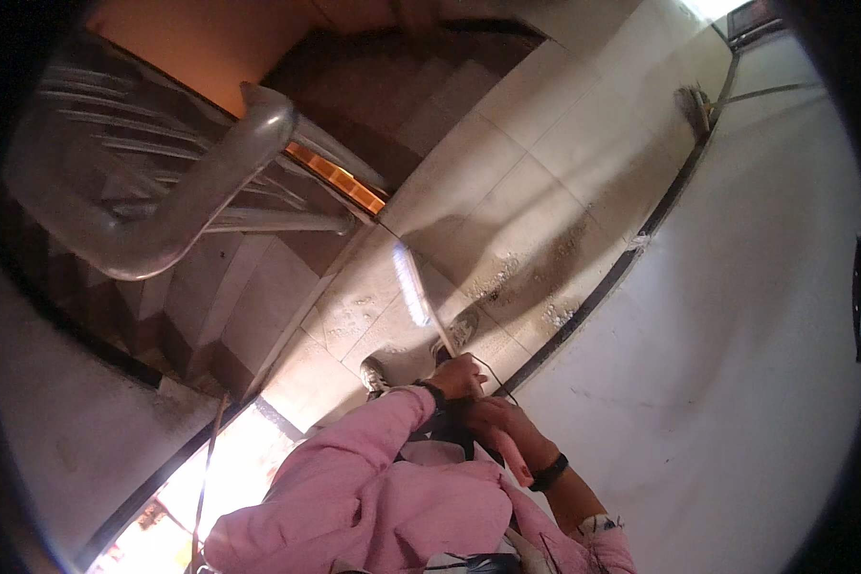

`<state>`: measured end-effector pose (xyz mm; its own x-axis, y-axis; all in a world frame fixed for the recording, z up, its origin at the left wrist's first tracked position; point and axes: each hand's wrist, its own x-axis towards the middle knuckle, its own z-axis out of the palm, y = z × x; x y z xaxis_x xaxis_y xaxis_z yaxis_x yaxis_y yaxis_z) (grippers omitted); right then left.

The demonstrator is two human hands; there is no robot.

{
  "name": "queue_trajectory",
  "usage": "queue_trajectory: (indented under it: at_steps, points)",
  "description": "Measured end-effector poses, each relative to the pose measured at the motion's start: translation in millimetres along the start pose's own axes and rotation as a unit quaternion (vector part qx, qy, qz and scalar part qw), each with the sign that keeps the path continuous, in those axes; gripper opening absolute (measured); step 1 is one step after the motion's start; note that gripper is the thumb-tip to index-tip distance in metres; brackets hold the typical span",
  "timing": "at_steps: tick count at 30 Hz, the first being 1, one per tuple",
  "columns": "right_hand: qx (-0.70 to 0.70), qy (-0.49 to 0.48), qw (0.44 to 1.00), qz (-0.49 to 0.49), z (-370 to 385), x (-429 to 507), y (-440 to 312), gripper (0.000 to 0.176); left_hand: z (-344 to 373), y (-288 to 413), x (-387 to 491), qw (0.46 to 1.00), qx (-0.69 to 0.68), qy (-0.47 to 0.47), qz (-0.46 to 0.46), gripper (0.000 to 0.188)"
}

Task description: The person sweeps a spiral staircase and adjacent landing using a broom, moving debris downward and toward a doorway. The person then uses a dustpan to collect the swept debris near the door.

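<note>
Both my hands are closed around the pole of a long-handled brush with pale bristles. My left hand grips the pole nearer the bristles, and my right hand grips it near its pink end. The brush head points away from me over the tiled floor, just beyond my feet; whether it touches the tiles I cannot tell. Patches of foam or suds lie on the wet-looking floor to the right of the bristles. A thin dark cord or strap hangs beside my hands.
A metal stair railing curves at the left above descending steps. A broom leans against the white wall at the upper right. A thin stick stands by the bright doorway at lower left. Dark skirting edges the wall.
</note>
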<state>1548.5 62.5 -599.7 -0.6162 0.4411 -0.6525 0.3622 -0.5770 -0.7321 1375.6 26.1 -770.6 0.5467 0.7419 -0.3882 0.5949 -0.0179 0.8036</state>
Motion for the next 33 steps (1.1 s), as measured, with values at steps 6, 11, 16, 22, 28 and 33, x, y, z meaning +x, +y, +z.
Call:
queue_trajectory:
  at_steps: [6,11,16,22,28,33]
  points:
    - [-0.084,0.120,0.989,0.005,-51.2,-43.6,-0.3,0.012,25.5,51.5,104.8,0.997,-0.059,-0.004,0.049,0.039]
    - [-0.082,0.176,0.980,-0.041,-66.0,-55.9,-45.0,0.013,-13.6,93.3,127.4,0.998,-0.025,0.013,0.058,0.036]
    - [0.054,0.158,0.985,-0.041,-65.9,-42.6,-67.8,0.010,-58.0,85.9,100.8,0.998,0.039,0.052,0.014,0.033]
    - [-0.041,0.189,0.948,-0.254,-83.9,59.9,-18.2,0.008,-91.7,-1.2,122.5,0.989,0.109,0.063,-0.078,0.028]
    - [-0.057,0.313,0.927,-0.200,-81.8,13.6,17.4,0.004,-30.9,14.5,180.2,0.991,0.089,-0.094,0.045,0.025]
    - [-0.157,0.405,0.879,-0.196,-68.0,-31.6,-4.4,0.010,0.6,74.6,190.0,0.971,-0.050,-0.018,0.233,0.025]
